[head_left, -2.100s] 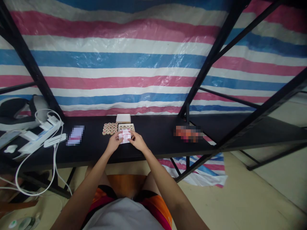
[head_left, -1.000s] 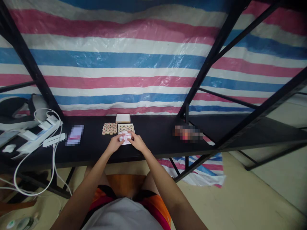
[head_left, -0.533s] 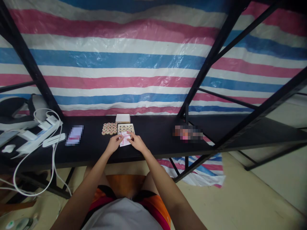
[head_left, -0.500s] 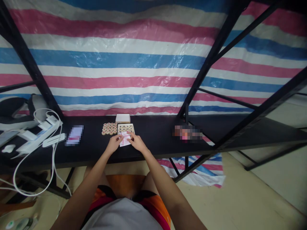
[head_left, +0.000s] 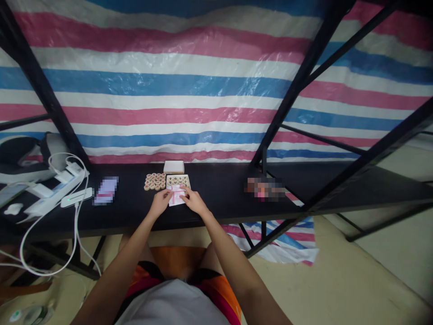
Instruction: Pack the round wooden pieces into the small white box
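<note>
A small folded white paper sheet (head_left: 176, 198) with pink lines is between my two hands, over the near edge of an open box (head_left: 187, 184). My left hand (head_left: 160, 202) pinches its left side. On the right side, my right hand (head_left: 194, 201) grips the sheet between bent fingers and thumb. Round Chinese chess pieces with dark characters sit inside the box, its near part hidden by the paper. Left of it, several chess pieces with red characters (head_left: 154, 181) stand grouped on the black table (head_left: 216, 194). A white box lid (head_left: 173, 167) lies behind the box.
A blurred-out phone-like object (head_left: 106, 191) lies to the left. Beyond it are a white power strip (head_left: 56, 194) and looping white cables (head_left: 77, 221). Another blurred item (head_left: 265, 188) rests on the right. Black metal posts (head_left: 287, 108) and a striped plastic sheet (head_left: 169, 85) stand behind.
The view has shifted very slightly. Both hands keep hold of the paper sheet in nearly the same place, with only a tiny movement of the sheet.
</note>
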### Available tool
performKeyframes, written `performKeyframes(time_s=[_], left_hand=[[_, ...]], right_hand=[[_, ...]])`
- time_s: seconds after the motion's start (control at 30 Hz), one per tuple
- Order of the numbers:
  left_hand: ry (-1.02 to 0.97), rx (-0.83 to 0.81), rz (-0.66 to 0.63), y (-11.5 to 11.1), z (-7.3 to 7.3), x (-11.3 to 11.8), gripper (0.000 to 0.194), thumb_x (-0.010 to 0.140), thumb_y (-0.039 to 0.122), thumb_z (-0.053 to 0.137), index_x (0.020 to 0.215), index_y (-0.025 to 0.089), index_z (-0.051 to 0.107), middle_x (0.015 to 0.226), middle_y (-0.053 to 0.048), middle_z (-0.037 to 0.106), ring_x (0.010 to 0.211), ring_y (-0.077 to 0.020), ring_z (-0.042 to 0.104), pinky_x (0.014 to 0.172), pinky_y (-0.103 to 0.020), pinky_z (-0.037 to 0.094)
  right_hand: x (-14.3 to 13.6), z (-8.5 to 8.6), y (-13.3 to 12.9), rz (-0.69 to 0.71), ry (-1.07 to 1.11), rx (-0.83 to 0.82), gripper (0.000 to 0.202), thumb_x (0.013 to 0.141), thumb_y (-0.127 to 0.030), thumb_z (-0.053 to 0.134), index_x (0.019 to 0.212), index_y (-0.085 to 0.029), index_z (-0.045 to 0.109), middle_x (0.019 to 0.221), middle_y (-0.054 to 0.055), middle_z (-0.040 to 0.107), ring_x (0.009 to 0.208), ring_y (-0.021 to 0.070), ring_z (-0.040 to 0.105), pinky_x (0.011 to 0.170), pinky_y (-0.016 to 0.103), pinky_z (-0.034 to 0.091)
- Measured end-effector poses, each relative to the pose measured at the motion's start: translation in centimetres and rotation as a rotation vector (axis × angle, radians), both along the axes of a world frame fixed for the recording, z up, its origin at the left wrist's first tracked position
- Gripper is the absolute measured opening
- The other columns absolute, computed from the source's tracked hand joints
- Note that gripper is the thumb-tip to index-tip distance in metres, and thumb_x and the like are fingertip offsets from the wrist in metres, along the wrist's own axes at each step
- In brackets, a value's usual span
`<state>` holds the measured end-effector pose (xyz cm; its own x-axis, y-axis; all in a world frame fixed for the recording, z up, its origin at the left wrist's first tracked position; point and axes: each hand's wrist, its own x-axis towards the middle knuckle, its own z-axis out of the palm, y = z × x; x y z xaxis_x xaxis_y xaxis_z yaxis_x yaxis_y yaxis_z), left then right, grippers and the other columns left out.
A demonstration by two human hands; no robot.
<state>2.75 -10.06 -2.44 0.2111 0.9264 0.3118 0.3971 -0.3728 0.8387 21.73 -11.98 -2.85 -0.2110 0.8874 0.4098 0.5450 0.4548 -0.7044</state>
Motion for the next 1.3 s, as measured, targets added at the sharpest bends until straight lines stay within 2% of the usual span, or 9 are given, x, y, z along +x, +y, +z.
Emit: performKeyframes(time_s=[0.2,0.47,0.67,0.77,0.87,1.03,1.2,1.3], left_hand=[[-0.077,-0.035,0.035,0.30,-0.46,0.03,0.033,0.076,0.044,0.055,0.085,0.014,0.064,0.068,-0.001,0.060,0.060,-0.0131,0.052,0.060,-0.023,0.040],[-0.160,-0.014,-0.020,0.09,-0.33,0.14,0.035,0.077,0.035,0.053,0.107,0.017,0.052,0.063,0.005,0.047,0.055,-0.0088,0.045,0.057,-0.020,0.037],[-0.062,-0.003,-0.027,-0.05,-0.06,0.03,0.026,0.079,0.037,0.050,0.091,0.016,0.060,0.057,0.005,0.041,0.052,-0.0086,0.039,0.053,-0.020,0.033],[0.002,-0.001,-0.023,-0.18,0.25,0.03,0.028,0.077,0.038,0.052,0.088,0.015,0.065,0.054,0.005,0.040,0.051,-0.0093,0.038,0.051,-0.021,0.031],[0.000,-0.021,-0.020,-0.12,0.24,0.05,0.032,0.075,0.037,0.054,0.093,0.013,0.068,0.052,0.005,0.040,0.050,-0.0091,0.037,0.051,-0.021,0.031],[-0.055,-0.054,-0.007,0.26,-0.36,0.08,0.044,0.073,0.039,0.056,0.105,0.010,0.067,0.051,0.006,0.038,0.048,-0.0081,0.035,0.049,-0.021,0.030],[-0.075,-0.082,0.020,0.33,-0.41,0.17,0.052,0.070,0.040,0.059,0.110,0.008,0.066,0.051,0.007,0.039,0.047,-0.0071,0.034,0.048,-0.021,0.030],[-0.077,-0.077,0.017,0.35,-0.42,0.23,0.052,0.070,0.040,0.059,0.111,0.008,0.066,0.053,0.006,0.042,0.048,-0.0070,0.035,0.048,-0.021,0.032]], right_hand=[[-0.01,0.08,0.03,-0.002,-0.007,-0.009,0.038,0.084,-0.032,0.050,0.121,-0.022,0.055,0.066,-0.003,0.055,0.063,0.0134,0.052,0.068,0.022,0.040],[-0.04,0.09,-0.06,-0.012,-0.006,0.014,0.038,0.085,-0.031,0.049,0.121,-0.022,0.055,0.067,-0.002,0.055,0.063,0.0133,0.053,0.070,0.023,0.041],[-0.01,0.14,-0.11,-0.012,-0.008,0.013,0.038,0.085,-0.031,0.048,0.121,-0.021,0.055,0.067,-0.002,0.055,0.063,0.0134,0.053,0.070,0.023,0.042],[-0.01,0.14,-0.14,-0.014,-0.012,0.008,0.038,0.086,-0.030,0.048,0.122,-0.020,0.054,0.066,-0.003,0.055,0.063,0.0132,0.053,0.070,0.023,0.042],[-0.01,0.15,-0.14,-0.016,-0.014,0.006,0.039,0.086,-0.031,0.047,0.123,-0.020,0.053,0.067,-0.003,0.055,0.063,0.0131,0.053,0.070,0.023,0.042],[-0.01,0.30,-0.23,-0.014,-0.009,0.009,0.038,0.087,-0.032,0.046,0.123,-0.021,0.053,0.067,-0.003,0.056,0.064,0.0132,0.054,0.070,0.023,0.042],[-0.04,0.37,-0.30,-0.009,-0.013,0.027,0.035,0.089,-0.029,0.045,0.123,-0.021,0.051,0.068,-0.003,0.055,0.064,0.0135,0.054,0.071,0.024,0.043],[-0.01,0.36,-0.28,-0.047,-0.044,0.089,0.031,0.089,-0.029,0.045,0.117,-0.021,0.053,0.075,0.000,0.056,0.071,0.0151,0.054,0.075,0.026,0.043]])
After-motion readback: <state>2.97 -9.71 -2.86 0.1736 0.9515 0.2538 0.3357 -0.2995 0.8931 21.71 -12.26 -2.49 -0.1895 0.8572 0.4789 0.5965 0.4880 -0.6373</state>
